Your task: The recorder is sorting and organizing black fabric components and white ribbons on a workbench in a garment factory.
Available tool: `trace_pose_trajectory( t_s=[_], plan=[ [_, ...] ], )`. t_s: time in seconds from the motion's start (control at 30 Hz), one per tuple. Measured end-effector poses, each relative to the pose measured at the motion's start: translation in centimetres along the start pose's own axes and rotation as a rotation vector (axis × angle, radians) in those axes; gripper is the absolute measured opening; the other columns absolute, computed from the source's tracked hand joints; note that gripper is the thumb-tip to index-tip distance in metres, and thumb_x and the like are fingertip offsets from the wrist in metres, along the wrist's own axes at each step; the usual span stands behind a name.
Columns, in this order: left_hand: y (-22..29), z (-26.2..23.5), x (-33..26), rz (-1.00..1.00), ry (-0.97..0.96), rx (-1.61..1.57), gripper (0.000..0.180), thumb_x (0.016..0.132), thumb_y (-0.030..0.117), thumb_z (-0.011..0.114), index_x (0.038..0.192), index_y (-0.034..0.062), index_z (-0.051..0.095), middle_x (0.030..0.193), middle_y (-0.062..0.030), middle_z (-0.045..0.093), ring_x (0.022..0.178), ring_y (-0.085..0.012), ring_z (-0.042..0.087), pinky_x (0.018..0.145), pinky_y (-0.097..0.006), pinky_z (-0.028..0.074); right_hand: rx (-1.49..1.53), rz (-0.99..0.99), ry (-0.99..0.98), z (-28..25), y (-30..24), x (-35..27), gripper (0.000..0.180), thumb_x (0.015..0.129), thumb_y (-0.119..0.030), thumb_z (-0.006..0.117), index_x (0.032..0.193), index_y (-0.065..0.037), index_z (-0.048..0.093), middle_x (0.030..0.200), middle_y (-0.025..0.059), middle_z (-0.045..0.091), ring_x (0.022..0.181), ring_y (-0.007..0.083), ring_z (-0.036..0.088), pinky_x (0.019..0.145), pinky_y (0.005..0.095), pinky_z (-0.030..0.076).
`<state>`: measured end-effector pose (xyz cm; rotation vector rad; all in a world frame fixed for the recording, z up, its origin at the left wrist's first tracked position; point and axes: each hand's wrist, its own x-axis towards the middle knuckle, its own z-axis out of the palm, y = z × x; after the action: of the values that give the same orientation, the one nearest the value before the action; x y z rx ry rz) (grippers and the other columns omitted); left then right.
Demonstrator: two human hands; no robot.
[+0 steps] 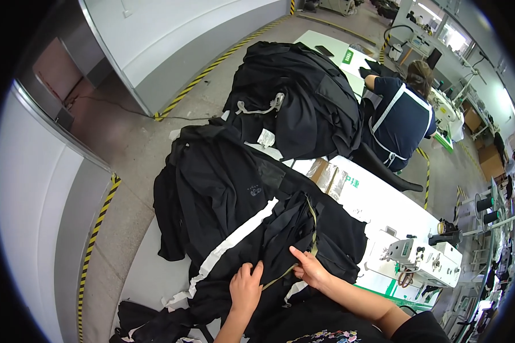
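A black garment (217, 171) is spread in folds over the white table in front of me. My left hand (246, 288) has its fingers bent down onto the cloth, gripping a fold of it. Just right of it, my right hand (310, 270) is closed with the thumb raised, holding a narrow olive-yellow strip (313, 220) that runs along the cloth. Part of this strip stretches between my two hands. A long white strip (234, 240) lies diagonally across the garment, left of my hands. Folds hide what is under my fingertips.
To the right stands a white sewing machine (426, 260) on the table (377, 200). Beyond the garment rises a big heap of black clothes (303, 97). A co-worker in a white-strapped apron (403, 117) sits at the back right. Black-and-yellow tape (100, 220) marks the floor at left.
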<state>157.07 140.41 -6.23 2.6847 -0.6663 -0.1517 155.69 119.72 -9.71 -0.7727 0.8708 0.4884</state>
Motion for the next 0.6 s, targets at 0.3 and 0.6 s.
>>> trace_pose_trajectory(
  t_s=[0.3,0.6],
  plan=[
    [1.3,-1.5,2.4,-0.013,0.052,-0.182,0.052,0.076,0.035,0.078,0.114,0.0035,0.061,0.119,-0.0099,0.054,0.109,-0.0291,0.053,0.091,-0.042,0.042,-0.271,-0.082,0.069,1.7,-1.5,0.9,0.047,0.086,-0.036,0.076,0.093,-0.006,0.04,0.067,-0.0032,0.04,0.051,0.0048,0.033,0.044,0.0232,0.022],
    [1.8,5.5,17.1,0.258,0.138,-0.023,0.041,0.087,0.027,0.066,0.119,0.0015,0.059,0.114,-0.0133,0.062,0.11,-0.029,0.057,0.095,-0.04,0.044,-0.543,-0.047,-0.09,-1.3,-1.6,-0.4,0.053,0.091,-0.052,0.063,0.093,0.001,0.057,0.075,0.003,0.059,0.054,0.0087,0.05,0.048,0.0227,0.037]
  ],
)
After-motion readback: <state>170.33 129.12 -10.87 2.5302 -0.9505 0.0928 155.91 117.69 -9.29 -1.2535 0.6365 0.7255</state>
